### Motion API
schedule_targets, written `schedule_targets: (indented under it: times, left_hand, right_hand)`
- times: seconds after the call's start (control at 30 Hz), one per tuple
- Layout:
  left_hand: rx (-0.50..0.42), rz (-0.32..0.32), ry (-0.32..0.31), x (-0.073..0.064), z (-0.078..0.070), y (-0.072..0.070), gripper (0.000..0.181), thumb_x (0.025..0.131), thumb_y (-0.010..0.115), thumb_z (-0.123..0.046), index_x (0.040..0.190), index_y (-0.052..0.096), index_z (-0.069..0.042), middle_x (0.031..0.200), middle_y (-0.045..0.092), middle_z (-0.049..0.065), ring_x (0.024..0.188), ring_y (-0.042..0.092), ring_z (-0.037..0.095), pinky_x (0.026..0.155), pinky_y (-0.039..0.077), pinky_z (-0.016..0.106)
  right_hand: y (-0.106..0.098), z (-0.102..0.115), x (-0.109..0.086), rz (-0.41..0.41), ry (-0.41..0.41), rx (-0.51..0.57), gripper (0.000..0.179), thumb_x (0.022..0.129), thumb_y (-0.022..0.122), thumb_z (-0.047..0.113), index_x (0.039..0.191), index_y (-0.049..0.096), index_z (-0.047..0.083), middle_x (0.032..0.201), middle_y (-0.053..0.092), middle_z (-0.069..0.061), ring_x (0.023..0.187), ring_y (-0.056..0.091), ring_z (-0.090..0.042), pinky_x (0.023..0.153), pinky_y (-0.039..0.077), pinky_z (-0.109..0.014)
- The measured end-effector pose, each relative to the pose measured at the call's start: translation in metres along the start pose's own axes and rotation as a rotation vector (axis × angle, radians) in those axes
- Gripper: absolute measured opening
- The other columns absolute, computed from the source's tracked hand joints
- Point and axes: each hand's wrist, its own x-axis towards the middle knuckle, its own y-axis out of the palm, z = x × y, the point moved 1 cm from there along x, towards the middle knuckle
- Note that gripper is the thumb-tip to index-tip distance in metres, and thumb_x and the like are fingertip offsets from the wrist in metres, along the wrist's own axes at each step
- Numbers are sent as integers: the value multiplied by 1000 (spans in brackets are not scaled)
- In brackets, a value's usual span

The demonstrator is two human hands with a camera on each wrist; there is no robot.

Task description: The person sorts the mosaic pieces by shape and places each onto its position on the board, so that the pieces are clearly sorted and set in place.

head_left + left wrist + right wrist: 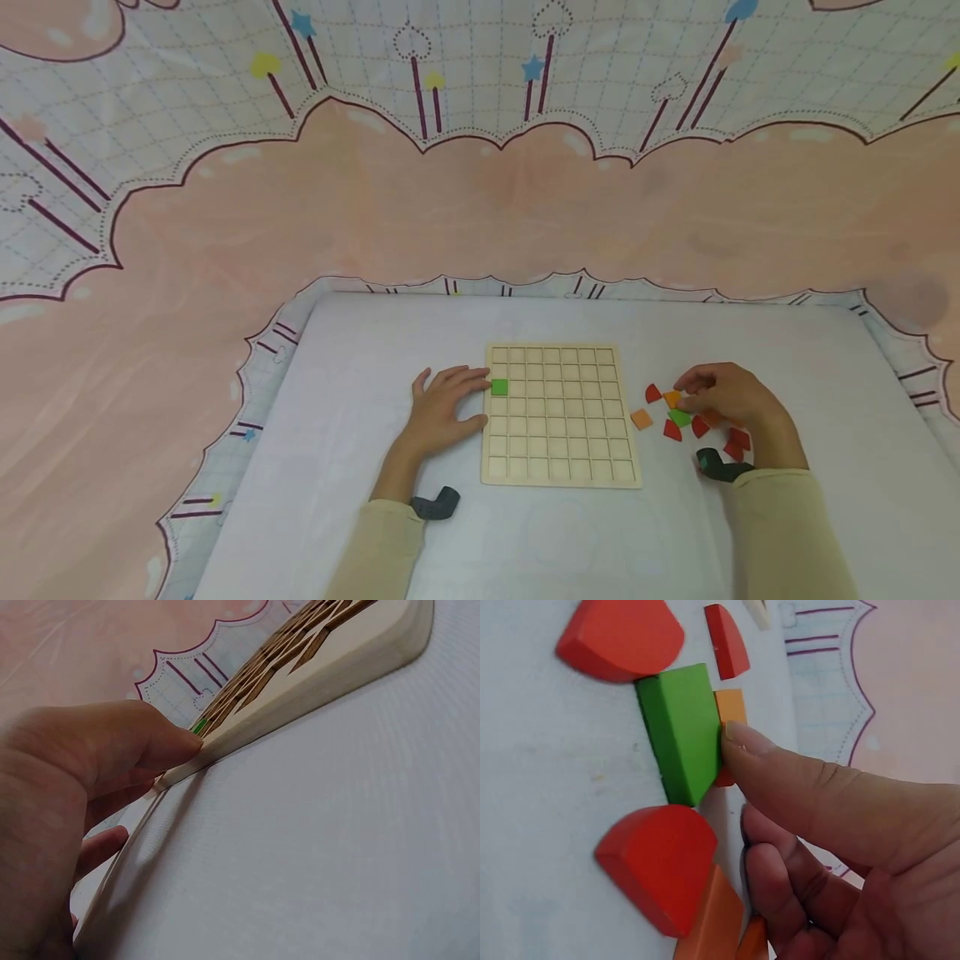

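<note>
A square wooden grid board [557, 487] lies on the table with a green square block [499, 387] in a cell at its left side. My left hand [442, 412] rests against the board's left edge, its fingers spread and fairly straight; in the left wrist view the thumb [169, 742] touches the board's side. To the right of the board, my right hand [731, 396] pinches an orange block [671, 400] between thumb and forefinger. The forefinger is mostly hidden in the right wrist view. Beside that block is an angular green block [682, 735].
Several red rounded-edge blocks [672, 430] and further orange blocks [712, 922] lie loose around the right hand. One orange square block [641, 418] sits close to the board's right edge. The white table [562, 542] meets a patterned cloth [525, 217] at the back.
</note>
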Motion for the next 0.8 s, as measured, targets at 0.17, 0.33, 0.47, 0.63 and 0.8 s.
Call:
schedule_targets:
  times: [0.17, 0.33, 0.47, 0.63, 0.8]
  left_hand:
    - [-6, 0, -2, -1, 0, 1, 51, 83, 72, -36, 133, 66, -27, 152, 54, -12, 145, 42, 21, 120, 5, 65]
    - [-6, -9, 4, 0, 1, 1, 51, 82, 73, -34, 132, 67, -26, 151, 55, -12, 145, 42, 21, 120, 5, 65]
    - [-8, 5, -9, 0, 0, -1, 51, 82, 74, -34, 132, 67, -26, 152, 55, -11, 145, 42, 21, 121, 4, 65]
    - [-15, 8, -8, 0, 0, 0, 51, 83, 74, -34, 132, 66, -26, 152, 54, -11, 146, 41, 21, 121, 4, 65]
    - [-12, 0, -3, 0, 0, 0, 51, 82, 74, -34, 132, 67, -26, 152, 54, -12, 145, 41, 21, 120, 5, 65]
  right_hand:
    - [1, 1, -2, -17, -11, -15, 35, 87, 79, 26, 115, 70, 6, 103, 63, -10, 96, 55, -27, 71, 51, -31]
    - [4, -2, 0, -39, -43, -41, 29, 87, 78, 25, 109, 70, 8, 99, 63, -8, 95, 55, -27, 71, 49, -31]
    - [4, -2, -1, -58, -62, -43, 25, 88, 77, 24, 106, 68, 9, 99, 63, -8, 96, 55, -27, 71, 49, -31]
    - [4, 1, -6, -84, -62, -62, 24, 90, 76, 29, 105, 69, 12, 101, 66, -8, 96, 56, -28, 70, 48, -30]
    - [6, 3, -11, -114, -71, -43, 25, 91, 75, 29, 105, 68, 10, 100, 67, -10, 92, 56, -28, 67, 49, -31]
